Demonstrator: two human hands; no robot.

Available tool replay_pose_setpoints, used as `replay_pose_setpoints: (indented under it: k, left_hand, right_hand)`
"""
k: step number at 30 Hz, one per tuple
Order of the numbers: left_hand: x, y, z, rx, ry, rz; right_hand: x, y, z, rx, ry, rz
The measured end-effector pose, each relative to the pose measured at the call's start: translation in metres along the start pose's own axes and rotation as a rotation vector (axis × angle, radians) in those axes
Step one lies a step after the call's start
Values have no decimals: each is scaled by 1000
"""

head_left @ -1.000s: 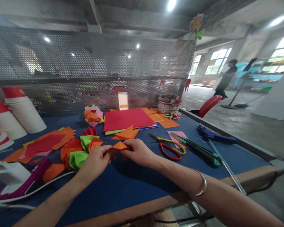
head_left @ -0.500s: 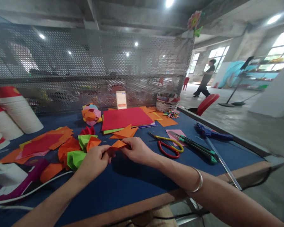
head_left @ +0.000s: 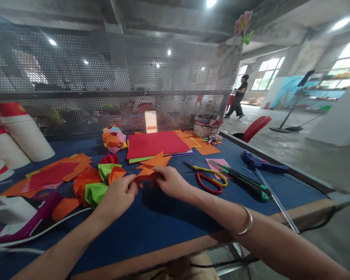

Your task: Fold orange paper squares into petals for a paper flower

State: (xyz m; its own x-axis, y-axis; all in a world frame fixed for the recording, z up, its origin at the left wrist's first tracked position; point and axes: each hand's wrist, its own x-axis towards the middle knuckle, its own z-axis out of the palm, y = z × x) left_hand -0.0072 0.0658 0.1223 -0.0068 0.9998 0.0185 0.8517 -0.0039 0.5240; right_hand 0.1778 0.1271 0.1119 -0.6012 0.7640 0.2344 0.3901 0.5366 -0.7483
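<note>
Both hands, the left hand (head_left: 118, 194) and the right hand (head_left: 170, 181), still pinch the small orange paper (head_left: 144, 174) near the middle of the bench (head_left: 163, 221), now folded narrower than a second ago.

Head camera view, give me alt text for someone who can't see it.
Two bare hands, left hand and right hand, pinch a small folded orange paper piece between them above a blue table. Folded orange and green paper shapes lie to the left, scissors to the right, and a stack of coloured paper sheets behind.
</note>
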Motion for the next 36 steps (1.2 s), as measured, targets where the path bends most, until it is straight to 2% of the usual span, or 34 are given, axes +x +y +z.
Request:
replay_pose_setpoints:
  k: [8,17,24,36]
  left_hand:
    - [0,0,-6,4,19,-1]
    - [2,0,-5,-28,51,-28]
    - [6,-6,-3,-112,41,-29]
    - [5,-6,-3,-154,11,0]
  right_hand:
    - [-2,-3,-2,10,-3,7]
    - [1,5,-2,76,42,11]
    - [1,4,-2,125,63,37]
    - [1,2,-3,139,23,75]
